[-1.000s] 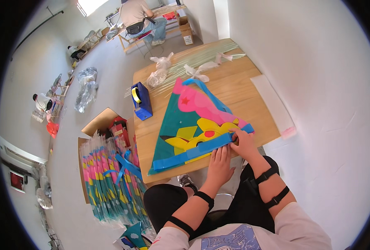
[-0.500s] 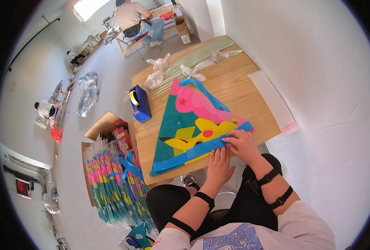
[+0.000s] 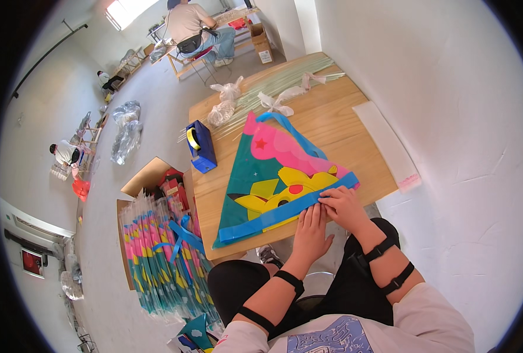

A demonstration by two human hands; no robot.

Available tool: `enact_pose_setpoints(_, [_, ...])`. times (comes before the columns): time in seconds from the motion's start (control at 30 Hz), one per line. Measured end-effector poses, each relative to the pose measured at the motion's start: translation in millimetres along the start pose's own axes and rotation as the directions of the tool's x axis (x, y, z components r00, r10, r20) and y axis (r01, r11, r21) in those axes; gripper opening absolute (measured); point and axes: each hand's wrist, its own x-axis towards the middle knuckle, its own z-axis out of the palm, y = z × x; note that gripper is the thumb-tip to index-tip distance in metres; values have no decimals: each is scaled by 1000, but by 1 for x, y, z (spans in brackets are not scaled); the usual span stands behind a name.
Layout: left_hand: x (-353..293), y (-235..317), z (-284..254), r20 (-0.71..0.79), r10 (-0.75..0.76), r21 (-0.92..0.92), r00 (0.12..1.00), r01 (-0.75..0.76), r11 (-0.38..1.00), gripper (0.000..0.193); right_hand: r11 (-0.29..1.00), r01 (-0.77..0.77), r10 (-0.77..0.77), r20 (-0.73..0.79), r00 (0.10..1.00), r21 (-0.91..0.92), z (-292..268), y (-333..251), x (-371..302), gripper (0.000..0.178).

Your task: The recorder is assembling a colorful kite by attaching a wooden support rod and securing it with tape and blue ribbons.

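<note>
A triangular kite (image 3: 261, 182) in green and pink, with a yellow cartoon figure printed on it, lies spread on the table. Along its near edge runs a flat blue strip (image 3: 261, 220), and a blue ribbon tail (image 3: 291, 130) trails over its far right side. My right hand (image 3: 345, 207) rests on the right part of the strip, fingers bent and drawn together on it; what lies under the fingertips is hidden. Beside it, my left hand (image 3: 312, 234) lies with outstretched fingers, their tips at the strip's lower border.
The wooden table (image 3: 344, 141) carries a blue tape dispenser (image 3: 202, 150), thin pale rods (image 3: 261, 94) and knotted plastic bags (image 3: 225, 103). A cardboard box (image 3: 123, 235) packed with bagged kites (image 3: 161, 253) stands at the left. A white wall is on the right; co-workers sit farther off.
The fingers of my right hand have drawn in and down slightly along the strip. The strip looks smoother and flatter. My left hand has barely moved.
</note>
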Motion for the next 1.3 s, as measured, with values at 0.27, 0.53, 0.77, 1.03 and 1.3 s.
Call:
enact_pose_setpoints(0.27, [-14,-30,-27,-161,-25,-301,987,-25,953,45,996,-28,31,24,999,-90,2,-1,1,21])
enact_pose_setpoints(0.53, [-69,-107,-54,-363,-535,-379,763,403,833,19,993,-47,55,65,996,-108,1,-8,0,27])
enact_pose_setpoints(0.77, [-55,-136,-42,-248,-683,-446,688,544,710,17,972,8,20,120,993,-233,2,-18,-3,33])
enact_pose_setpoints(1.03, [-38,-142,-32,-80,-802,-336,592,741,581,34,915,136,-71,181,981,-380,-6,-22,-2,36])
enact_pose_setpoints(1.3, [-33,-139,-31,-167,-850,-378,499,764,523,40,929,124,-61,185,981,-349,-7,-23,-2,38])
